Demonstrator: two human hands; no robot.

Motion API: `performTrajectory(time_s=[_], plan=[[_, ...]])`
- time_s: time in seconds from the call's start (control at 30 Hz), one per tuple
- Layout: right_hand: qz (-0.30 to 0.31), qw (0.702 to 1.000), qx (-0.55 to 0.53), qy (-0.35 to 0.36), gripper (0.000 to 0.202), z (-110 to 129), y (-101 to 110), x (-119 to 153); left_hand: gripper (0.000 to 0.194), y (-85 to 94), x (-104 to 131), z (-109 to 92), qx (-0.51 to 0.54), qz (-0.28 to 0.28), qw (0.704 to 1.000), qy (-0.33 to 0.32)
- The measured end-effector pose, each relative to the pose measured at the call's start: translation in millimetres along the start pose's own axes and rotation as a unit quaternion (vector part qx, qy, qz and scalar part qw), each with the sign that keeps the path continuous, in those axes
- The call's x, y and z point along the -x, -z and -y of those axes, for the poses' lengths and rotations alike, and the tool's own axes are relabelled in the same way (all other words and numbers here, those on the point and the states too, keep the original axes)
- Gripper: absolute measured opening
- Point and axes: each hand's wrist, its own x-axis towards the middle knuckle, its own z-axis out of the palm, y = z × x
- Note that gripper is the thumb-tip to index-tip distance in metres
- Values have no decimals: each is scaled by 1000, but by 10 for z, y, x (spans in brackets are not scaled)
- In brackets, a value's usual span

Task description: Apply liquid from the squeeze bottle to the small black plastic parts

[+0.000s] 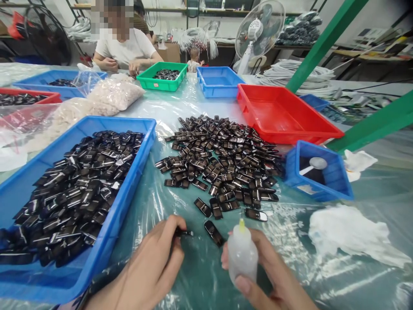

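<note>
My left hand (161, 254) is closed around a small black plastic piece (185, 233), mostly hidden by the fingers. A translucent white squeeze bottle (242, 254) with a yellowish tip stands upright in my right hand (267, 275), the fingers wrapped round it. Between the hands a single black casing (213, 233) lies on the plastic-covered table. Beyond them spreads a heap of similar glossy black casings (222, 159), a few lying loose at its near edge.
A blue tray (129, 189) of black pieces stands at left. At right are a red tray (274, 112), a small blue bin (335, 176) with a spoon, and crumpled white cloth (351, 237). Green posts (325, 43) rise there. A person (125, 51) sits across, by a green tray (161, 84).
</note>
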Motion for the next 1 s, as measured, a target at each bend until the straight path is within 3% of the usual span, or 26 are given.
performTrajectory(time_s=[0.1,0.3,0.5,0.6,0.67,0.87,1.0], plan=[[42,999,27,-1,41,-3,6,-4,16,-15,-15,-4,5,6,1000,-10],[-24,1000,-1,18,32,-86,2,-43,26,-83,-19,59,-29,-12,999,-20],[-45,998,-13,35,39,-87,1,-43,34,-88,-3,99,-32,2,999,-10],[-54,998,-19,9,39,-101,-4,-49,37,-78,4,102,-29,8,1000,-2],[-65,998,-5,3,37,-116,-13,-47,34,-54,16,91,-13,16,1000,2],[-112,991,6,72,40,-149,-45,-49,22,55,92,42,94,36,995,24],[-114,991,14,72,42,-160,-43,-48,18,47,175,85,103,31,994,24]])
